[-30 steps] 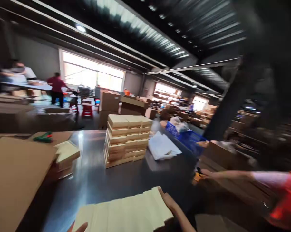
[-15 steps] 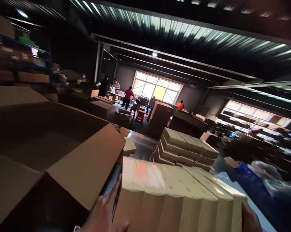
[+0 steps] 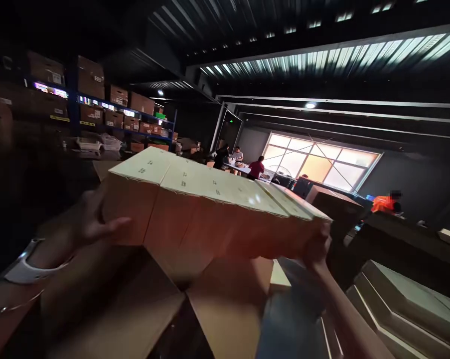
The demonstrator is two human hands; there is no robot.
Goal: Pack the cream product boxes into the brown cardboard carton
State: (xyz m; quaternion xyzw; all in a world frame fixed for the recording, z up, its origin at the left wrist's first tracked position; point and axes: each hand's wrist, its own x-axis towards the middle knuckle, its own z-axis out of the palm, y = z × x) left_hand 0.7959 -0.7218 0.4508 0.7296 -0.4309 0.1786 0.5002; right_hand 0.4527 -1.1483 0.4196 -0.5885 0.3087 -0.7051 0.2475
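A row of several small cardboard boxes (image 3: 210,214), pressed side by side, is held up in the air between my two hands. My left hand (image 3: 93,219) presses on the row's left end, thumb along the near face. At the opposite end my right hand (image 3: 318,244) grips the last box, its fingers partly hidden. Small printed marks show on the pale upper faces. Below the row stands a large open carton (image 3: 228,299) with its flaps folded out; its inside is dark and mostly covered by the row.
Stacked small boxes (image 3: 407,294) stand at the lower right. Blue shelving (image 3: 73,102) with cartons runs along the left. People work at a far table (image 3: 239,168) by the window, and a person in orange (image 3: 383,203) is at the right.
The row of boxes has been lifted and carried left, from beside the open carton to above it. My view has swung left, bringing more shelving into sight.
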